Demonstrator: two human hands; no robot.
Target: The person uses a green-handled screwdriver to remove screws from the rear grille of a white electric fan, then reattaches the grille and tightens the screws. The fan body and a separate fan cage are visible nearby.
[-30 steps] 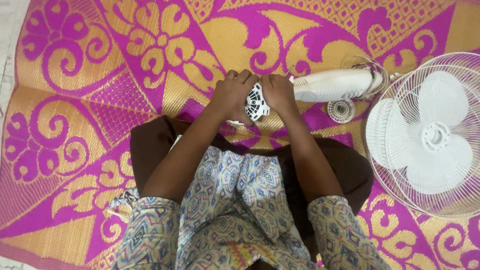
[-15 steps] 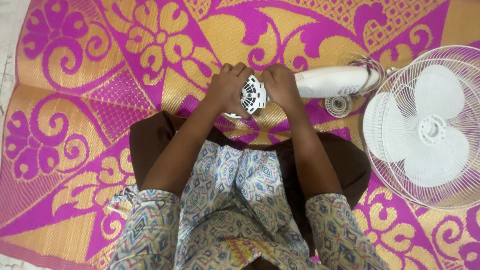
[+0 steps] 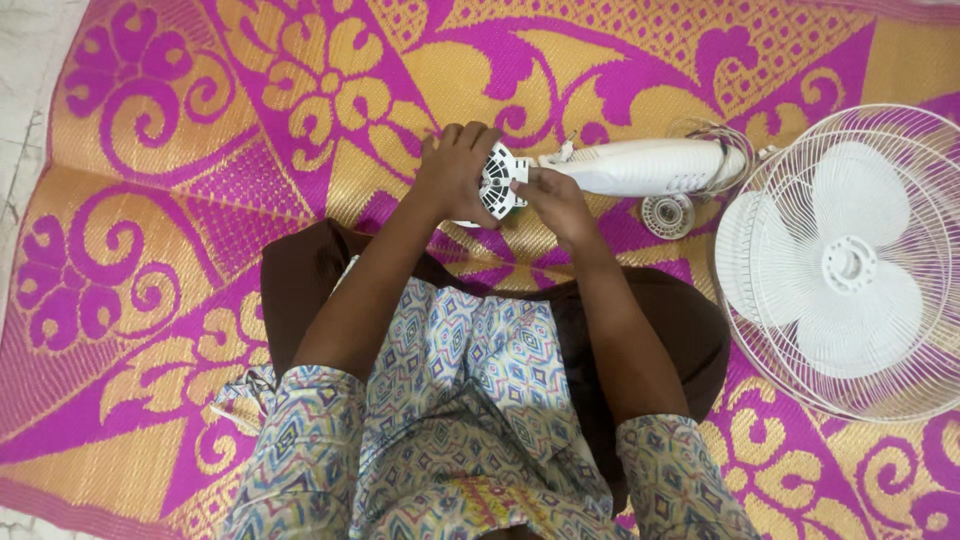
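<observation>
A person sat on a pink and gold patterned mat (image 3: 250, 150), seen from above, with both arms stretched forward. The left hand (image 3: 455, 170) cupped a small white vented fan motor cover (image 3: 500, 182), its fingers curled around the left edge. The right hand (image 3: 550, 200) pinched the cover's right side, fingers pressed together on it. The cover was held just above the mat, in front of the person's lap. Just beside it to the right lay a long white fan body (image 3: 640, 165), a small round white cap (image 3: 668, 215), and a white fan guard with blades (image 3: 850, 265).
</observation>
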